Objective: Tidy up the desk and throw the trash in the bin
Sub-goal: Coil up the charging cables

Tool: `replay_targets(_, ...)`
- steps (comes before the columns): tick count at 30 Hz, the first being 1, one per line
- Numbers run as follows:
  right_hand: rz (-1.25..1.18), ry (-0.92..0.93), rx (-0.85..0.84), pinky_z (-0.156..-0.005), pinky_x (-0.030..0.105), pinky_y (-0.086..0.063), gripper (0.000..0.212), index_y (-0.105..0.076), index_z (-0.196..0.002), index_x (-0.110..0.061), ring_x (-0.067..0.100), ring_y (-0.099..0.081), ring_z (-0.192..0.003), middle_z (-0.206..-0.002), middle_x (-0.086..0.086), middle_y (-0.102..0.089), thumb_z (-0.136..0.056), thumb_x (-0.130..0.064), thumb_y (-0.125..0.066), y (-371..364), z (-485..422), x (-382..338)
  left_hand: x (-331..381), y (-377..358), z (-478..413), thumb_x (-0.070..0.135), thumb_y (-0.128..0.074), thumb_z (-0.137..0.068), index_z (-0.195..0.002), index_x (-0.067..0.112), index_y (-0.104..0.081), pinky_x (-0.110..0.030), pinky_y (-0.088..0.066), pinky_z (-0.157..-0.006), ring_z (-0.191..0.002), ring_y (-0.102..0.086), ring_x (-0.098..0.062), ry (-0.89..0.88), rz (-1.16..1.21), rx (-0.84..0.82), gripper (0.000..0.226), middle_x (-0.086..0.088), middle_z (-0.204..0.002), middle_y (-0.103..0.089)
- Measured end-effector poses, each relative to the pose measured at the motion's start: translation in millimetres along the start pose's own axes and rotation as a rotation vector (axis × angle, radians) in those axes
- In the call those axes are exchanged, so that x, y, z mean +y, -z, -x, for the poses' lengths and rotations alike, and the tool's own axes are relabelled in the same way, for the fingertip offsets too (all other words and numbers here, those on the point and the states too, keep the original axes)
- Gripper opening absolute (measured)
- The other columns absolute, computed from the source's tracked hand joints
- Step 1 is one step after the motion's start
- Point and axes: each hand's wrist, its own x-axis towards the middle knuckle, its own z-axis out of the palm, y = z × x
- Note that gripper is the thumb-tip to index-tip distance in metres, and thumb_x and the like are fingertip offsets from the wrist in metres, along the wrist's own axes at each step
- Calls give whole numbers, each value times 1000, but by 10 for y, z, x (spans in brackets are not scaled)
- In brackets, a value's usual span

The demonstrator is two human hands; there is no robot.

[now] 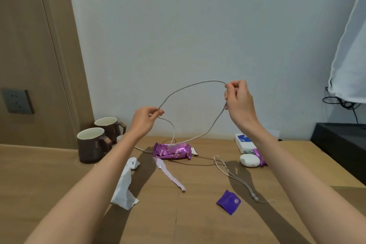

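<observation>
Both hands hold a grey braided cable (190, 86) up above the desk (49, 180). My left hand (145, 120) pinches it at the left; my right hand (237, 101) pinches it at the right, so it arches in a loop between them. Its loose ends hang down to the desk behind a purple snack wrapper (172, 150). On the desk lie a crumpled white paper (123, 188), a torn silver-pink strip (170, 176), a small purple wrapper piece (228, 202) and another purple wrapper (259, 157) at the right.
Two brown mugs (92, 144) stand at the back left. A white earbud case (249, 160), a white-and-blue tissue pack (244, 142) and a pale lanyard cord (233, 178) lie at the right. A white charger (133, 162) sits by the paper. A dark cabinet (340, 144) borders the right edge.
</observation>
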Motion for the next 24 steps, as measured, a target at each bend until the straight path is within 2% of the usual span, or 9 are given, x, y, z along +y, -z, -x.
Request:
replay_targets(3, 2, -45, -102, -66, 36, -52, 27, -60, -99, -13, 15, -55, -60, -73, -2, -53, -102, -20, -34, 17, 57, 71, 227, 44, -89, 28, -56, -92, -96, 17, -75, -30, -49, -84, -89, -67, -14, 7, 96, 161, 22, 4, -87, -73)
replay_targets(7, -90, -99, -218, -77, 47, -58, 28, -64, -91, -15, 14, -58, -53, -71, -1, -57, -101, -17, -38, -13, 62, 91, 566, 183, -201, 25, -60, -91, -97, 14, -76, -26, -47, -85, -87, -68, -12, -37, 169, 303, 20, -4, -87, -75)
replay_targets(10, -220, -139, -168, -78, 46, -58, 26, -61, -87, -11, 12, -59, -51, -72, 3, -58, -100, -14, -39, -11, 13, -22, 754, 287, -247, 19, -61, -90, -102, 14, -74, -11, -46, -76, -86, -67, -10, -111, 259, 336, 18, -4, -91, -74)
replay_targets(14, -390, -159, -105, -75, 36, -59, 24, -58, -94, -5, 10, -59, -51, -75, 7, -57, -102, -15, -38, 43, -66, -214, 994, 428, -274, 11, -56, -93, -111, 16, -70, -8, -46, -76, -82, -66, -5, -242, 407, 344, 24, -5, -89, -70)
replay_targets(16, -495, -182, -86, -74, 33, -60, 23, -57, -91, -5, 13, -59, -53, -74, 7, -56, -102, -13, -38, 70, -84, -300, 1109, 509, -270, 8, -53, -94, -117, 15, -66, -10, -47, -75, -75, -63, -2, -344, 398, 353, 28, -4, -85, -67)
replay_targets(19, -608, -195, -59, -72, 30, -61, 23, -56, -89, -5, 15, -60, -54, -73, 7, -54, -102, -12, -38, 102, -100, -407, 1294, 642, -247, 12, -52, -96, -123, 17, -62, -17, -50, -65, -64, -53, -2, -460, 359, 358, 29, 0, -77, -59)
replay_targets(21, -636, -182, -43, -72, 30, -61, 23, -57, -89, -6, 14, -62, -53, -74, 7, -55, -102, -14, -39, 132, -101, -469, 1426, 729, -199, 17, -50, -97, -124, 18, -61, -16, -41, -54, -55, -42, -3, -502, 345, 342, 29, 3, -68, -54)
replay_targets(22, -651, -177, -38, -72, 30, -61, 23, -57, -90, -6, 13, -62, -53, -74, 7, -55, -102, -14, -39, 151, -98, -499, 1481, 760, -175, 18, -49, -98, -125, 19, -60, -15, -35, -53, -53, -36, -4, -500, 334, 316, 30, 5, -65, -53)
replay_targets(24, -671, -164, -32, -70, 29, -60, 24, -58, -91, -6, 12, -61, -52, -74, 6, -55, -102, -15, -39, 198, -80, -563, 1558, 807, -106, 11, -43, -98, -131, 22, -56, -20, -33, -55, -55, -32, -9, -461, 329, 199, 37, 5, -70, -58)
